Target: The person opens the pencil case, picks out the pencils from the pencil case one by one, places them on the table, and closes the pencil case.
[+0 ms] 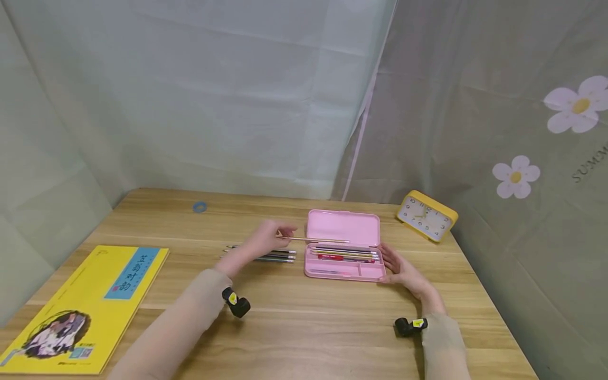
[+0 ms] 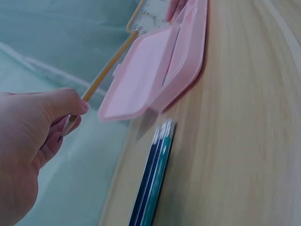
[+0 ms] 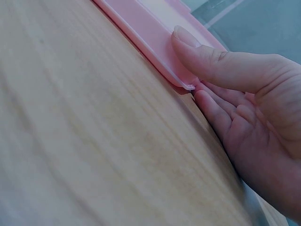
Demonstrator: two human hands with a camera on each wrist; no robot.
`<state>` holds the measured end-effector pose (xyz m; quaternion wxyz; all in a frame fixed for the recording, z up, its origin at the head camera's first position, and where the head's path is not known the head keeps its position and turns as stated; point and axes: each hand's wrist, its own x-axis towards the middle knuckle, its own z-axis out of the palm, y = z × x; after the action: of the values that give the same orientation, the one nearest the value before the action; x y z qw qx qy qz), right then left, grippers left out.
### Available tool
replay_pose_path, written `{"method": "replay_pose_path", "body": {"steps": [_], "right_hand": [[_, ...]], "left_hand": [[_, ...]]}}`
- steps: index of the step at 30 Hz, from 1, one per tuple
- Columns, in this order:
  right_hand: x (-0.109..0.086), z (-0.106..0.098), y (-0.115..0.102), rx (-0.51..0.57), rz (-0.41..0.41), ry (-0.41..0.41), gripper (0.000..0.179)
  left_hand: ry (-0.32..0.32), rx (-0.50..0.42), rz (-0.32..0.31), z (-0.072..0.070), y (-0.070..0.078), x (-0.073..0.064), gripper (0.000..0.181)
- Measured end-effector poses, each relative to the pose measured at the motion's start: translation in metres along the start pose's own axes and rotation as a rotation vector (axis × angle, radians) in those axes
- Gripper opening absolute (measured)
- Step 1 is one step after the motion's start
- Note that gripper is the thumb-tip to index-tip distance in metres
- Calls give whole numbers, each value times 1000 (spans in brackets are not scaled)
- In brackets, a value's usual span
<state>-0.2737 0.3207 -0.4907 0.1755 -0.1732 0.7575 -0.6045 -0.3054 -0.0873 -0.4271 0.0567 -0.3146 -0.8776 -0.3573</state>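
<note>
My left hand (image 1: 266,240) pinches a yellow pencil (image 1: 318,240) near one end, thumb against fingers. In the head view the pencil points right, its far end overlapping the pink pencil case (image 1: 324,274) near the hinge. The case lies with its lid (image 1: 343,227) laid back; several pencils and a red pen (image 1: 330,257) are in its long compartment, and a thin item is in the front one. My right hand (image 1: 404,272) holds the case's right end, thumb (image 3: 202,56) on the near wall and fingers around the corner. Below my left hand lie several dark pencils (image 2: 153,174) on the table.
A yellow alarm clock (image 1: 427,215) stands behind and right of the case. On the left lies a yellow book (image 1: 81,311) with a blue title label. A small blue ring (image 1: 199,203) is near the table's back edge, where curtains hang.
</note>
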Motion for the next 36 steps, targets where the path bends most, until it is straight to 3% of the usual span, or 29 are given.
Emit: {"method": "replay_pose_path", "body": {"steps": [9,16,28,36], "right_hand": [[0,-2,1,-16,-14,1,101],[0,-2,0,-26,-6,-1,100],[-1,-1,1,-23,-14,3,99],[0,0,1,-11,-10,0,99]], "left_hand": [[121,13,46,-30,-19,-28,26],[154,10,-16,-54,-34,-51,28],[117,56,-90,-91,-59,-79,28],[8,37,-156,-97,-69,-90,29]]}}
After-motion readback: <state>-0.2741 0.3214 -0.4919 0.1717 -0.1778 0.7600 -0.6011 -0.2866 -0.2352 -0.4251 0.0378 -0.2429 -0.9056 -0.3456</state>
